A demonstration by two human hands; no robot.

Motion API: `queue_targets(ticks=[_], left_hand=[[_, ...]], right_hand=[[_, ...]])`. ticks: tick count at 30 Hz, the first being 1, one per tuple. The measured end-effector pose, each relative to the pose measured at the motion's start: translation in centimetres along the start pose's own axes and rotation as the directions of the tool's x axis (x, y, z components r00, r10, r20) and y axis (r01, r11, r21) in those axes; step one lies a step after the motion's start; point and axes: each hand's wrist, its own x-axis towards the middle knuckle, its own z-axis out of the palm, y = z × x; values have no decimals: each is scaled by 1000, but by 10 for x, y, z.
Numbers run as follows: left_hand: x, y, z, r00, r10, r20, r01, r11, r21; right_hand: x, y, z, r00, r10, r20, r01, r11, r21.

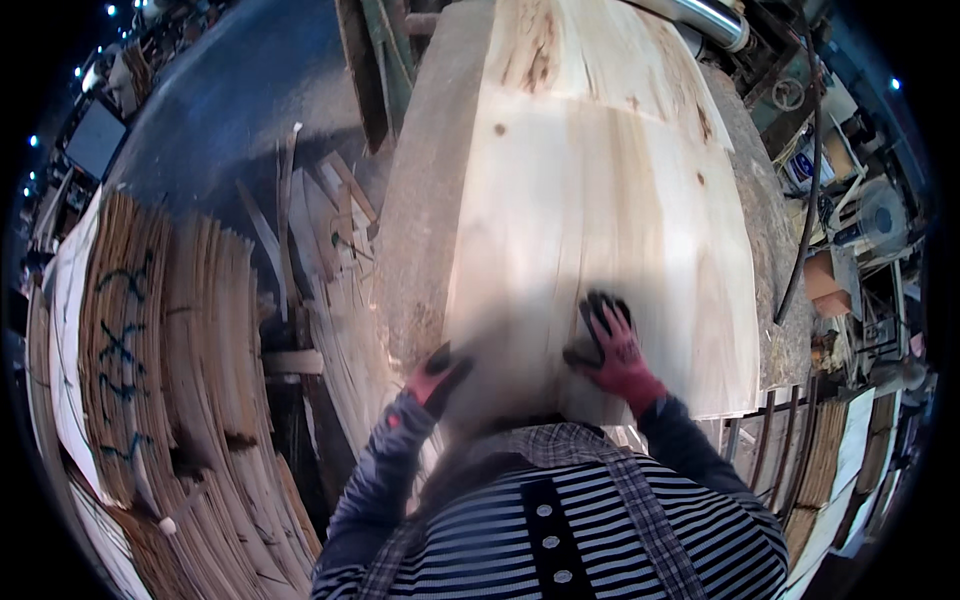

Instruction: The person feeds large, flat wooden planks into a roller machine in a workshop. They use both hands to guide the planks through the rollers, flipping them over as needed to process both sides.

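Note:
Pale wood veneer sheets [520, 210] lie on a worn table [410, 220], running away from my body, with knots and brown streaks toward the far end. My right hand [615, 345], in a pink glove with black fingers, rests on the near part of the veneer with its fingers spread. Beside the near left edge of the veneer is my left hand [440, 378], gloved alike. Its thumb and fingers stand apart, slightly blurred, and nothing shows between them. Whether it touches the veneer I cannot tell.
Tall stacks of veneer [125, 340] with dark markings stand at the left. Loose wood strips [340, 260] lean between them and the table. A shiny metal roller [705, 20] crosses the far right. Another veneer stack [820, 450] and a cardboard box [828, 285] are at the right.

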Motion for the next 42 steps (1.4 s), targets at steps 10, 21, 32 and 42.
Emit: queue_targets(ticks=[10, 21, 32, 42], left_hand=[[-60, 106, 111, 853, 334, 402, -398, 913, 85], [0, -136, -18, 923, 380, 50, -46, -20, 999], [28, -92, -60, 957, -1, -291, 131, 893, 430], [36, -80, -39, 936, 99, -338, 134, 789, 600]], right_hand=[[-156, -4, 33, 927, 297, -230, -198, 907, 373], [-117, -45, 0, 925, 265, -271, -266, 963, 35], [67, 29, -24, 905, 354, -238, -346, 935, 75], [135, 50, -30, 917, 231, -325, -256, 966, -37]])
